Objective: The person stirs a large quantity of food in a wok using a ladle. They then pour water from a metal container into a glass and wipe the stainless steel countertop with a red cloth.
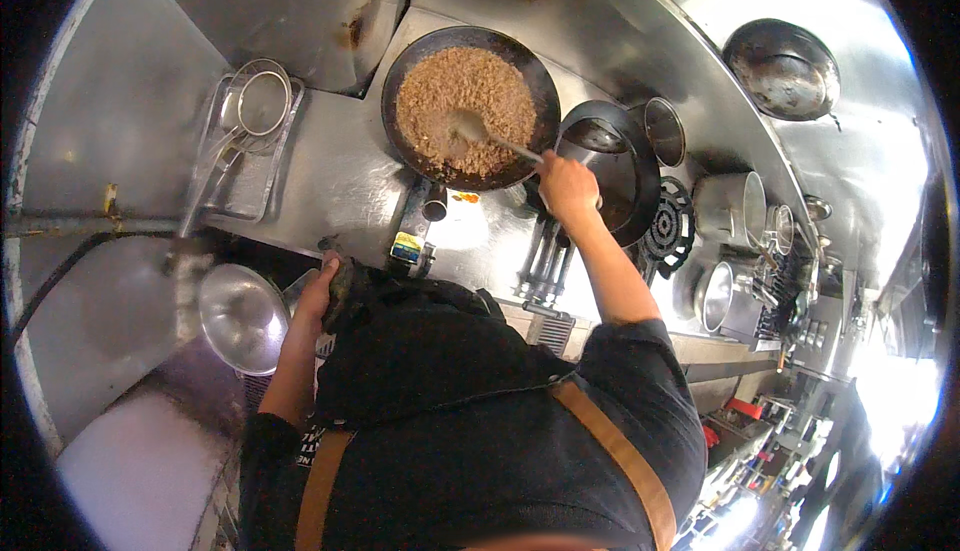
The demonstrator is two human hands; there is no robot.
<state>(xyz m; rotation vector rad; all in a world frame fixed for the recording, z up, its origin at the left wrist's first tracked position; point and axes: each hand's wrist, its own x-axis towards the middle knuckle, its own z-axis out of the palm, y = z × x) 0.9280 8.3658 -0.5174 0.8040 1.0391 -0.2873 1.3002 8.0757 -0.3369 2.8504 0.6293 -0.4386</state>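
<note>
A large dark wok [550, 74] full of browned, crumbly food that looks like minced meat [480, 89] stands on the steel counter [337, 153]. My right hand [570, 187] is closed around the handle of a metal ladle [471, 127], whose bowl rests in the food; the head of the tool is partly blurred. At the left of my body, my left hand [328, 284] is against a dark, crumpled cloth [341, 292]; its fingers are mostly hidden, so its grip cannot be told.
Right of the wok are a second dark pan [649, 168], a cast-iron burner [666, 227] and a steel pot [727, 209]. On the left, wire strainers [265, 103] lie over a metal tray [262, 206]. A steel bowl [241, 318] is beside my left forearm. Steel walls enclose the counter.
</note>
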